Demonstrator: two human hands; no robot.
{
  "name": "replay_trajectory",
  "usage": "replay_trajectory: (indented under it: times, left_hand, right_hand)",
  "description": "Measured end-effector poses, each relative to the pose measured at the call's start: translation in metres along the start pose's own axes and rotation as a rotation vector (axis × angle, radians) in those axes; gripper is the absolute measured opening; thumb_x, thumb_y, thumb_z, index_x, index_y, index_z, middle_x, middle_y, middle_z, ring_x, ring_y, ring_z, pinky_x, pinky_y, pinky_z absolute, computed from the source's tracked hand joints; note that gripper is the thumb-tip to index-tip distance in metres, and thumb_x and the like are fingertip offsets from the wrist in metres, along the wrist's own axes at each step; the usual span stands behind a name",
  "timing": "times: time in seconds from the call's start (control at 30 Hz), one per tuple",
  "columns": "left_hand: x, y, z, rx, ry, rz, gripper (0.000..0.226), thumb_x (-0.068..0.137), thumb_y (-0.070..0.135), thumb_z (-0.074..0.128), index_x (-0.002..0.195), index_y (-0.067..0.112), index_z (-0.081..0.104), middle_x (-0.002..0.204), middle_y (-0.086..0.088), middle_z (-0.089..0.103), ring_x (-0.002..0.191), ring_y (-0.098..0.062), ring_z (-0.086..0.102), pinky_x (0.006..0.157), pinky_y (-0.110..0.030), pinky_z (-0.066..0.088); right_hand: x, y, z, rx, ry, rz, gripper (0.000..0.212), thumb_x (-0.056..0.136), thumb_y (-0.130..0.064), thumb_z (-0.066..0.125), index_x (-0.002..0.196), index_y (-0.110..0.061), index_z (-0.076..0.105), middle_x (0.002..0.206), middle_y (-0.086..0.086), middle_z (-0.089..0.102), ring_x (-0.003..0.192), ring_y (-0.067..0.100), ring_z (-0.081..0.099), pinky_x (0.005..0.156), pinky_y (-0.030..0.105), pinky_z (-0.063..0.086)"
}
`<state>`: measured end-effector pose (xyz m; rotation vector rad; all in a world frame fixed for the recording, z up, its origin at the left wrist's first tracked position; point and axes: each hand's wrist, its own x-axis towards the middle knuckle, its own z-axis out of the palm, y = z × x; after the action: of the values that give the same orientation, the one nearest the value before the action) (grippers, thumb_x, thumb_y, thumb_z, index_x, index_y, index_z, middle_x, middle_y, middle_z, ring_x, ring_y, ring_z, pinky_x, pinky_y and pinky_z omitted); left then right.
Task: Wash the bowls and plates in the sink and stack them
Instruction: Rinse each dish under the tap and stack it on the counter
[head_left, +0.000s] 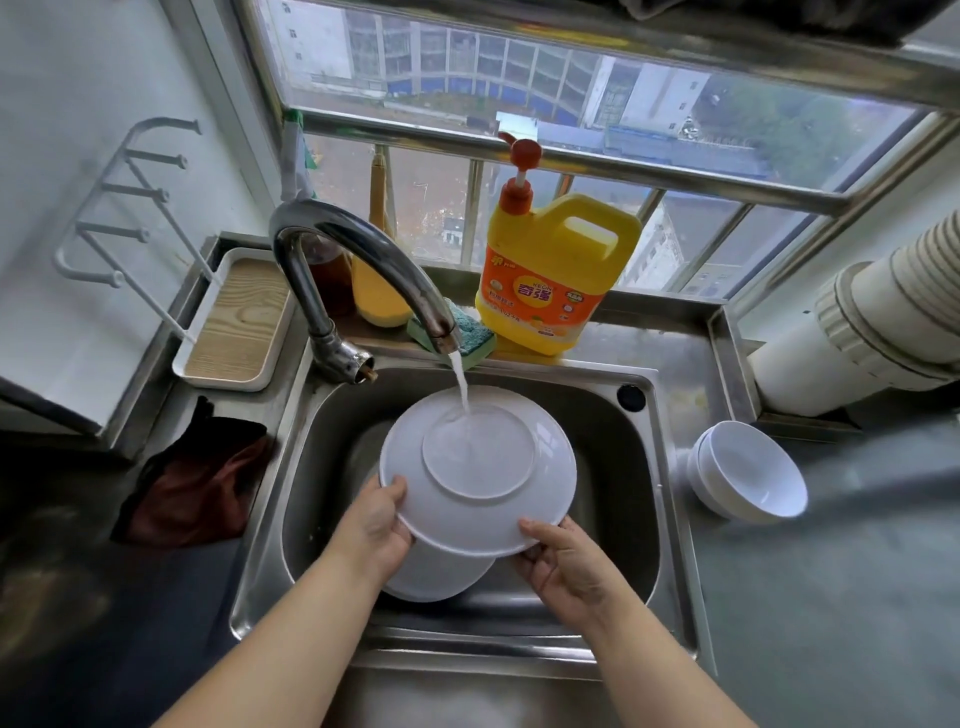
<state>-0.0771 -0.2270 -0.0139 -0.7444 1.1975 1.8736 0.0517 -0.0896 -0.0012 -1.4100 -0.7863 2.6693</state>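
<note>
Both bare forearms reach in from 6 o'clock toward the middle. The left hand (375, 525) grips the plate (478, 470) at its 8 o'clock edge, thumb on top, fingers hidden beneath. The right hand (563, 564) grips the 5 o'clock edge the same way, thumb over the rim.

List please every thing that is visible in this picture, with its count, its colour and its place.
round white plate: 1, white, underside up under the running water
second white plate: 1, white, lower in the sink
stainless steel sink: 1, silver, centre
curved metal faucet: 1, silver, behind sink
stacked white bowls: at least 2, white, counter right
yellow detergent jug: 1, yellow, windowsill
green-blue sponge: 1, beside jug
dark red cloth: 1, counter left
wood-lined white tray: 1, left
left hand: grips plate rim
right hand: grips plate rim
</note>
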Motion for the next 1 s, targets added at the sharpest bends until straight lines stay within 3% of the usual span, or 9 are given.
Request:
replay_trajectory:
  times: [0.1, 0.23, 0.3, 0.4, 0.53, 0.67, 0.77, 0.83, 1.0]
  left_hand:
    - [-0.002, 0.006, -0.003, 0.076, -0.032, 0.051, 0.031, 0.102, 0.011, 0.038, 0.131, 0.017, 0.049, 0.105, -0.01, 0.065, 0.089, -0.025, 0.063, 0.06, -0.036, 0.059]
    - [-0.016, 0.008, -0.004, 0.114, -0.109, 0.082, 0.029, 0.098, 0.008, 0.047, 0.125, 0.02, 0.052, 0.105, -0.007, 0.067, 0.091, -0.023, 0.065, 0.063, -0.033, 0.06]
    - [-0.023, 0.008, -0.006, 0.135, -0.148, 0.088, 0.027, 0.096, 0.007, 0.049, 0.118, 0.022, 0.054, 0.105, -0.007, 0.068, 0.093, -0.024, 0.066, 0.065, -0.033, 0.06]
    - [-0.031, 0.011, -0.015, 0.15, -0.191, 0.114, 0.028, 0.094, 0.005, 0.051, 0.118, 0.02, 0.055, 0.105, -0.008, 0.069, 0.096, -0.025, 0.066, 0.07, -0.035, 0.06]
    - [-0.039, 0.017, -0.031, 0.152, -0.176, 0.153, 0.027, 0.091, 0.0, 0.053, 0.114, 0.013, 0.058, 0.101, -0.01, 0.07, 0.091, -0.024, 0.067, 0.067, -0.032, 0.06]
    - [-0.046, 0.022, -0.047, 0.104, -0.158, 0.188, 0.02, 0.091, -0.002, 0.049, 0.101, 0.007, 0.064, 0.086, -0.01, 0.072, 0.076, -0.018, 0.069, 0.065, -0.027, 0.059]
    - [-0.045, 0.023, -0.057, 0.079, -0.112, 0.18, 0.022, 0.096, 0.001, 0.044, 0.095, 0.006, 0.066, 0.081, -0.008, 0.073, 0.071, -0.015, 0.069, 0.062, -0.026, 0.059]
    - [-0.042, 0.022, -0.061, 0.105, -0.081, 0.159, 0.023, 0.098, 0.003, 0.043, 0.099, 0.006, 0.066, 0.082, -0.007, 0.074, 0.072, -0.015, 0.07, 0.06, -0.027, 0.059]
    - [-0.026, 0.014, -0.052, 0.208, -0.007, 0.108, 0.023, 0.097, 0.0, 0.046, 0.11, 0.006, 0.064, 0.09, -0.009, 0.073, 0.075, -0.018, 0.071, 0.057, -0.028, 0.058]
  right_hand:
    - [0.011, -0.008, -0.008, -0.03, 0.136, -0.006, 0.023, 0.094, -0.003, 0.051, 0.117, -0.004, 0.055, 0.111, 0.019, 0.066, 0.104, 0.032, 0.062, 0.088, 0.042, 0.055]
    - [0.026, -0.014, -0.009, -0.012, 0.241, 0.011, 0.032, 0.101, -0.015, 0.044, 0.13, -0.003, 0.046, 0.122, 0.017, 0.057, 0.113, 0.032, 0.056, 0.103, 0.049, 0.043]
    - [0.032, -0.013, -0.006, 0.015, 0.263, 0.023, 0.034, 0.102, -0.017, 0.041, 0.132, -0.002, 0.045, 0.119, 0.017, 0.057, 0.109, 0.031, 0.057, 0.097, 0.047, 0.047]
    - [0.038, -0.011, 0.002, 0.024, 0.282, 0.031, 0.033, 0.102, -0.018, 0.042, 0.127, 0.002, 0.05, 0.111, 0.016, 0.061, 0.096, 0.028, 0.061, 0.075, 0.041, 0.051]
    - [0.046, -0.005, 0.012, -0.015, 0.292, 0.066, 0.025, 0.099, -0.014, 0.048, 0.115, 0.002, 0.06, 0.106, 0.016, 0.066, 0.093, 0.028, 0.063, 0.075, 0.042, 0.053]
    - [0.053, 0.004, 0.023, -0.05, 0.273, 0.078, 0.027, 0.097, -0.013, 0.05, 0.118, 0.001, 0.059, 0.115, 0.015, 0.065, 0.105, 0.029, 0.062, 0.098, 0.045, 0.047]
    - [0.054, 0.003, 0.029, -0.089, 0.289, 0.03, 0.034, 0.098, -0.017, 0.05, 0.128, -0.003, 0.052, 0.126, 0.012, 0.06, 0.114, 0.027, 0.057, 0.105, 0.045, 0.042]
    - [0.053, 0.0, 0.028, -0.097, 0.273, -0.021, 0.037, 0.098, -0.021, 0.05, 0.132, -0.005, 0.05, 0.127, 0.012, 0.059, 0.112, 0.027, 0.058, 0.102, 0.045, 0.044]
    - [0.04, -0.014, 0.015, -0.138, 0.272, -0.126, 0.027, 0.099, -0.024, 0.048, 0.119, -0.007, 0.056, 0.114, 0.015, 0.064, 0.102, 0.029, 0.062, 0.076, 0.04, 0.052]
